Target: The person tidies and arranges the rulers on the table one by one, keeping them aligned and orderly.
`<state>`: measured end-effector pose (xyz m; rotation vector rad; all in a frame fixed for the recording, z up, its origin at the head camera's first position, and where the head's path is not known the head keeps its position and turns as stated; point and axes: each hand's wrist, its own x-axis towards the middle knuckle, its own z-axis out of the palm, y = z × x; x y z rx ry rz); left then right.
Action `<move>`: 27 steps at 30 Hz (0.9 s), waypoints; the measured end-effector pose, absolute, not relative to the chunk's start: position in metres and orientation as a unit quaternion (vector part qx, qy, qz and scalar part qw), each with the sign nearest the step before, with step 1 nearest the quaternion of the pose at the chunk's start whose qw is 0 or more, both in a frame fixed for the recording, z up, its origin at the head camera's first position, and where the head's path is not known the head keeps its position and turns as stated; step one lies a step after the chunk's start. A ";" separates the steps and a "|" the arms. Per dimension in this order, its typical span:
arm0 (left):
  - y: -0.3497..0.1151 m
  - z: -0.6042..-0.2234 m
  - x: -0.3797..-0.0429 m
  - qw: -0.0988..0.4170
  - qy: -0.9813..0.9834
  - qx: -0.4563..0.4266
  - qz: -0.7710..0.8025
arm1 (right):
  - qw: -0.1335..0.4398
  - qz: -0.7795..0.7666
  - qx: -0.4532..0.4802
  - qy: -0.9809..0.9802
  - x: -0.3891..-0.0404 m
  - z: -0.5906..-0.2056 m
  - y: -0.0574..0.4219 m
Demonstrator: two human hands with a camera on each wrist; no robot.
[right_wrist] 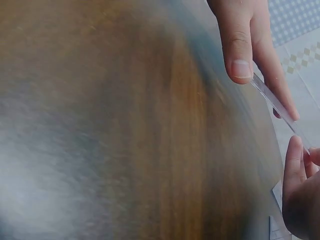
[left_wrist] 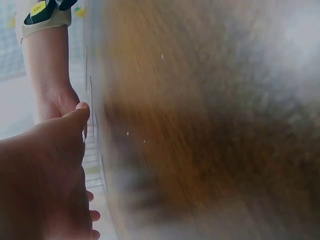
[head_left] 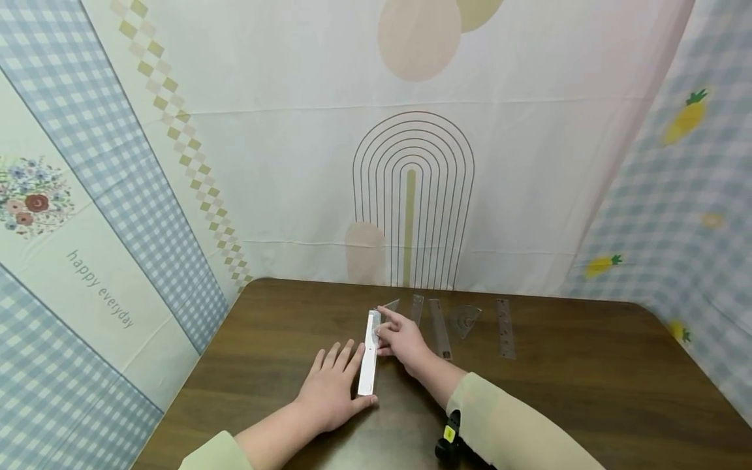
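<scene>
A narrow, flat, shiny white ruler-shaped strip (head_left: 367, 365) stands lengthwise between the hands in the head view; in the right wrist view the strip (right_wrist: 272, 102) appears thin and translucent, nearly edge-on. My left hand (head_left: 331, 388) lies to its left with fingers straight and spread. Its index finger touches the left edge, and the thumb reaches across the near end. My right hand (head_left: 402, 341) pinches the far part of the strip from the right, index finger extended toward the far end. In the left wrist view, the left hand (left_wrist: 47, 170) hides most of the right hand's fingers.
Clear plastic pieces lie along the back of the brown table (head_left: 558, 391): a set square (head_left: 392, 304) partly behind my right hand, a short ruler (head_left: 418, 307), a longer ruler (head_left: 440, 329), a protractor-like piece (head_left: 467, 318) and a ruler with holes (head_left: 505, 329). Patterned cloth hangs behind.
</scene>
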<state>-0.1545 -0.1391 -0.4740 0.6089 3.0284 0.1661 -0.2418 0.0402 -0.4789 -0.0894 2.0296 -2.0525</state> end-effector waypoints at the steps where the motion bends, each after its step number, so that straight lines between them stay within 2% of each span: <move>1: -0.139 -0.473 -0.153 0.025 0.978 0.198 0.057 | 0.127 -0.706 -0.030 0.697 -0.240 -0.478 0.040; 10: -0.138 -0.470 -0.142 0.037 0.977 0.201 0.064 | 0.139 -0.714 -0.030 0.686 -0.229 -0.480 0.043; 27: -0.140 -0.472 -0.123 0.030 0.974 0.217 0.059 | 0.156 -0.726 -0.038 0.668 -0.208 -0.489 0.044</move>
